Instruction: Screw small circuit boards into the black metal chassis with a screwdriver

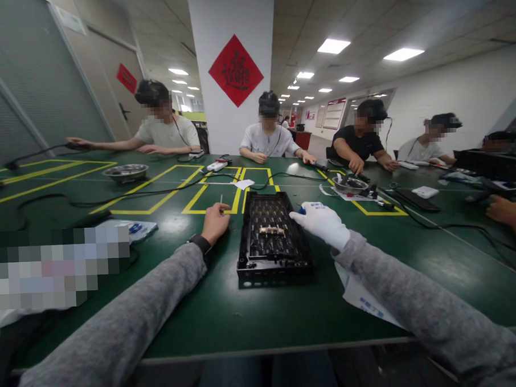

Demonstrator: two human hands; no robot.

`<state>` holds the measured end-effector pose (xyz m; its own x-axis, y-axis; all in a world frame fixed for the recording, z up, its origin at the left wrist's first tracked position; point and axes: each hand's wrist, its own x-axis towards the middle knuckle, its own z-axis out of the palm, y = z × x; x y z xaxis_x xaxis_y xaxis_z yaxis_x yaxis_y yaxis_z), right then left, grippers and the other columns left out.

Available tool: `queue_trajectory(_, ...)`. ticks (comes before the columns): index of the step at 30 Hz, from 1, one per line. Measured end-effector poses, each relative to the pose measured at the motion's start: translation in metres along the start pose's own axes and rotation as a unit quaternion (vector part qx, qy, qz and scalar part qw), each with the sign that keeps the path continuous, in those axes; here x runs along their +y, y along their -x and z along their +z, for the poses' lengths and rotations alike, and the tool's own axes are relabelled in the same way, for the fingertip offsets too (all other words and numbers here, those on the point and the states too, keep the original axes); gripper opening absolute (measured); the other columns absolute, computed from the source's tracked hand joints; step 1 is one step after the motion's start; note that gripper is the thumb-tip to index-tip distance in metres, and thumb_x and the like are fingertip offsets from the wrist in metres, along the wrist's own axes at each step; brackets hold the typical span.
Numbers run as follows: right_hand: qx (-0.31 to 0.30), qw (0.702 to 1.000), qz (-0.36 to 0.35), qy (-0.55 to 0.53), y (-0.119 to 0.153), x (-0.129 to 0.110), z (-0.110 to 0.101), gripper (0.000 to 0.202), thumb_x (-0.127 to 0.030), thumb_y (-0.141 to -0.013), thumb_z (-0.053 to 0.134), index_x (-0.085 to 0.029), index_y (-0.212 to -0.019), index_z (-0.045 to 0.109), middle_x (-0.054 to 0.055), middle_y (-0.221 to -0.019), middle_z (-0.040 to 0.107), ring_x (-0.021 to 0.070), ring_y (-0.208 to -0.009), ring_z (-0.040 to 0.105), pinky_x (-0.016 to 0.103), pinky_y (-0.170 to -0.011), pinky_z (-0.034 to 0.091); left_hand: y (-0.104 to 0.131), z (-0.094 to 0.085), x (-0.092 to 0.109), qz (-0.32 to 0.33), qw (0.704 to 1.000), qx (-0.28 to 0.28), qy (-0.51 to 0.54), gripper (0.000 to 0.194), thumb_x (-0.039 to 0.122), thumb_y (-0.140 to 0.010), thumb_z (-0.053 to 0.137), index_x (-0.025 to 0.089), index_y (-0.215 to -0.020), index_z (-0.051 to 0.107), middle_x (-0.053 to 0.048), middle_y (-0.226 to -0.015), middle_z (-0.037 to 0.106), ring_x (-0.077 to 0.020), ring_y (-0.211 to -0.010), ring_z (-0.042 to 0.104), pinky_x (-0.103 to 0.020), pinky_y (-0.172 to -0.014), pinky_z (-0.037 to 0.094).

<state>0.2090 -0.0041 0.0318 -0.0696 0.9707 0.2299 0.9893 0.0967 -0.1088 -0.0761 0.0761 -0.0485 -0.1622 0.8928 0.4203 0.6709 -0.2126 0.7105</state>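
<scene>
A black open-topped casing (pixel 244 245), full of rows of small pale-tipped parts, lies in front of me. Across its middle rests a small gold-coloured metal piece (pixel 271 231). My left hand (pixel 215 223), bare and with a dark band at the wrist, is on the table left of the casing. Its fingers are closed round a thin metal rod (pixel 221 200) that points up. White-gloved, my right hand (pixel 323 224) is at the casing's right edge with thumb and fingers pinched. Something dark blue shows at its fingertips, too small to name.
A printed white sheet (pixel 367 297) lies partly under my right forearm. Plastic bags (pixel 140 228) are at the left. Metal bowls (pixel 126 173) (pixel 350 184), black cables (pixel 164 191) and a power strip (pixel 217 165) are farther back. Several people sit around the green table (pixel 195 322).
</scene>
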Motion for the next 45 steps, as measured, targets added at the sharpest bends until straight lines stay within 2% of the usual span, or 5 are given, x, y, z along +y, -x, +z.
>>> queue_trajectory(5, 0.126, 0.960, -0.246, -0.035, -0.006, -0.032, -0.010, 0.070, -0.031, -0.079, 0.054, -0.029, -0.141, 0.022, 0.008, -0.144, 0.031, 0.0261, -0.114, 0.049, 0.038, -0.090, 0.042, 0.009, -0.009, 0.069, 0.144, 0.971, -0.064, 0.179, 0.077, 0.014, -0.069, 0.055, 0.016, -0.138, 0.021, -0.012, -0.125, 0.051, -0.0220, -0.111, 0.052, -0.041, -0.101, 0.036)
queue_trajectory(10, 0.206, 0.923, -0.319, -0.072, -0.024, -0.046, -0.001, 0.057, -0.021, -0.077, 0.052, -0.017, -0.132, 0.038, 0.012, -0.143, 0.033, 0.0280, -0.122, 0.040, 0.043, -0.099, 0.037, 0.031, -0.012, 0.130, 0.302, 0.898, -0.174, 0.269, 0.094, 0.014, -0.068, 0.059, 0.023, -0.144, 0.005, -0.009, -0.150, 0.016, -0.0252, -0.134, 0.026, -0.040, -0.113, 0.017)
queue_trajectory(25, -0.033, 0.919, -0.386, -0.066, -0.032, 0.095, 0.029, 0.051, -0.004, -0.071, 0.044, -0.020, -0.118, 0.054, 0.011, -0.136, 0.037, 0.0227, -0.125, 0.040, 0.041, -0.103, 0.034, 0.001, 0.036, 0.028, -0.082, 0.976, -0.090, 0.182, 0.061, 0.029, -0.074, 0.055, 0.012, -0.131, 0.040, -0.015, -0.137, 0.043, -0.0271, -0.126, 0.041, -0.040, -0.105, 0.031)
queue_trajectory(37, -0.132, 0.936, -0.307, -0.108, -0.033, 0.090, 0.030, 0.048, -0.014, -0.081, 0.045, -0.024, -0.127, 0.049, 0.005, -0.133, 0.049, 0.0197, -0.122, 0.047, 0.037, -0.106, 0.033, 0.006, 0.039, 0.032, -0.006, 0.983, -0.101, 0.151, 0.041, 0.016, -0.069, 0.046, 0.015, -0.107, 0.063, -0.007, -0.115, 0.062, -0.0217, -0.108, 0.054, -0.033, -0.098, 0.039)
queue_trajectory(45, -0.032, 0.977, -0.190, -0.092, -0.038, 0.014, 0.009, 0.057, -0.062, -0.073, 0.053, -0.025, -0.116, 0.059, 0.009, -0.127, 0.052, 0.0285, -0.118, 0.047, 0.046, -0.099, 0.037, 0.007, 0.040, 0.028, 0.003, 0.987, -0.081, 0.135, 0.039, 0.017, -0.071, 0.040, 0.014, -0.102, 0.064, -0.007, -0.100, 0.065, -0.0218, -0.098, 0.056, -0.036, -0.092, 0.042)
